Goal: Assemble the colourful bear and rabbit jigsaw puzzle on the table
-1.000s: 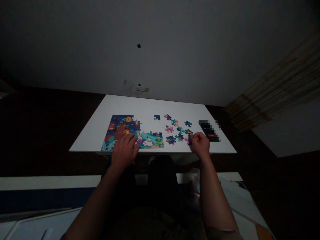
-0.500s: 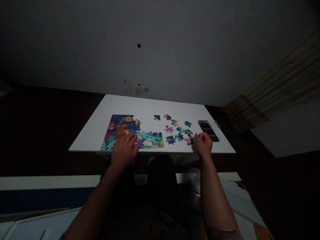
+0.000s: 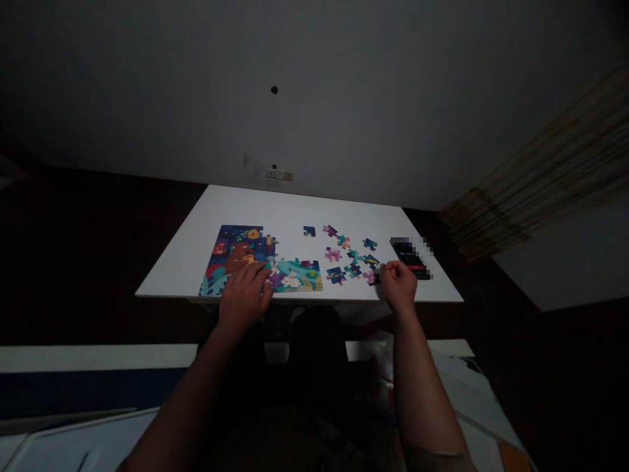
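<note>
Head view: our left hand (image 3: 243, 298) rests with fingers spread on the assembled jigsaw puzzle (image 3: 236, 259), at 9 o'clock on the white bench (image 3: 304, 206). Loose pieces (image 3: 344, 255) lie at its 3 o'clock. Our right hand (image 3: 399, 286) pinches narrowly, holding we cannot tell what, with a pixelated phone (image 3: 410, 257) at its 1 o'clock.

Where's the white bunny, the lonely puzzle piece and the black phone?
White bunny (image 3: 290, 282), head view, on its body.
Lone puzzle piece (image 3: 309, 231), head view, on its middle.
Black phone (image 3: 409, 257), head view, on its screen.
</note>
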